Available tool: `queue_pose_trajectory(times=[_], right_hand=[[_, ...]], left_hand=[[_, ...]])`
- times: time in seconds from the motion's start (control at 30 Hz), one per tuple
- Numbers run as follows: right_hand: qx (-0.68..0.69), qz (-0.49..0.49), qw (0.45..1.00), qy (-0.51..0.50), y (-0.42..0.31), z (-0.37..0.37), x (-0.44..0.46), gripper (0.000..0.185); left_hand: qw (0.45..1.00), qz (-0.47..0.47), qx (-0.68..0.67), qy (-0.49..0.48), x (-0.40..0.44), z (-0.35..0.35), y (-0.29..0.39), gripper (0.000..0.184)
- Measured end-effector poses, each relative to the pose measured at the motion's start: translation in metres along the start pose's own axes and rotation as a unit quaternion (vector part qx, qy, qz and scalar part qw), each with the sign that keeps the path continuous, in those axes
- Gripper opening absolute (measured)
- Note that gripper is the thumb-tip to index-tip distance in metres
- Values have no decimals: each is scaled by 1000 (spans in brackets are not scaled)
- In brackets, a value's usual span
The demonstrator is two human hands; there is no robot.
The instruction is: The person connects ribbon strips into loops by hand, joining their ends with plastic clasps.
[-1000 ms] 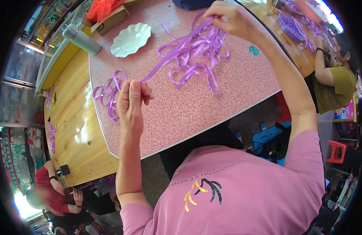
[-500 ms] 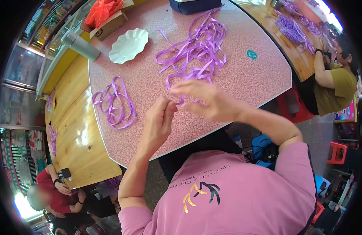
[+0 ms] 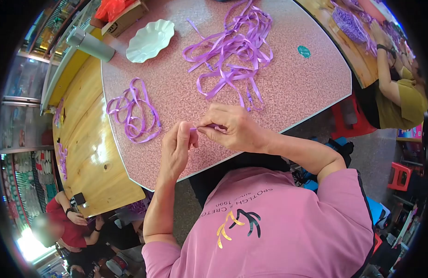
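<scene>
Over the near edge of the pink table, my left hand point(image 3: 177, 146) is closed, its thumb pressed on a short bit of purple ribbon point(image 3: 193, 129). Finger and thumb of my right hand point(image 3: 234, 127) pinch the same ribbon just beside it. Most of that piece is hidden by the fingers. Beyond my hands lies a large loose heap of purple ribbons point(image 3: 232, 55), with small darker blue-purple bits on some strands. A smaller looped bundle of purple ribbon point(image 3: 136, 113) rests left of my left hand.
The pink speckled table point(image 3: 297, 88) carries a pale scalloped dish point(image 3: 150, 41), a grey-green flask point(image 3: 90, 45) and a cardboard box point(image 3: 126, 18) with a red plastic bag point(image 3: 113, 8). Two other people sit at wooden tables to the left and right.
My right hand, blurred with loosely spread fingers before, has come down and now pinches the ribbon beside my left thumb. The view has shifted slightly.
</scene>
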State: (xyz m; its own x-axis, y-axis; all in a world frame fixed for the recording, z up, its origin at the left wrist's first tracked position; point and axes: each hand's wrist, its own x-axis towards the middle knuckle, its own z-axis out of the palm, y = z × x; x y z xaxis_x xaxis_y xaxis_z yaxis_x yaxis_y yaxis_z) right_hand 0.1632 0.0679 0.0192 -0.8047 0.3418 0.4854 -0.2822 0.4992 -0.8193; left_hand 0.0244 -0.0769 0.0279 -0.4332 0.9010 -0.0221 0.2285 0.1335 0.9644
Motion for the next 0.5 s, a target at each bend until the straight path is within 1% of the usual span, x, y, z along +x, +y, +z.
queue_pose_trajectory(times=[0.03,0.07,0.1,0.13,0.23,0.27,0.33,0.47,0.5], right_hand=[[1,-2,1000,-4,1,1,0,15],[-8,-37,999,8,3,2,0,14],[-16,-73,997,21,4,3,1,14],[-14,-75,997,18,3,3,1,14],[-39,-74,996,26,1,0,0,14],[-40,-66,997,32,3,1,-1,15],[-42,-56,997,37,3,0,-2,15],[-49,-35,998,32,4,-3,-2,16],[-51,-28,998,31,4,-3,-2,16]], left_hand=[[996,-47,-75,5,1,0,-2,38],[996,-47,-76,10,3,1,-3,38],[994,-58,-94,-21,6,1,-3,38],[990,-68,-112,-52,7,2,-4,38],[986,-67,-142,-49,7,9,3,35],[986,-67,-142,-48,7,10,2,35],[995,-38,-93,-18,6,13,0,33],[994,-23,-108,2,7,18,4,31],[996,-17,-90,10,7,20,4,33]])
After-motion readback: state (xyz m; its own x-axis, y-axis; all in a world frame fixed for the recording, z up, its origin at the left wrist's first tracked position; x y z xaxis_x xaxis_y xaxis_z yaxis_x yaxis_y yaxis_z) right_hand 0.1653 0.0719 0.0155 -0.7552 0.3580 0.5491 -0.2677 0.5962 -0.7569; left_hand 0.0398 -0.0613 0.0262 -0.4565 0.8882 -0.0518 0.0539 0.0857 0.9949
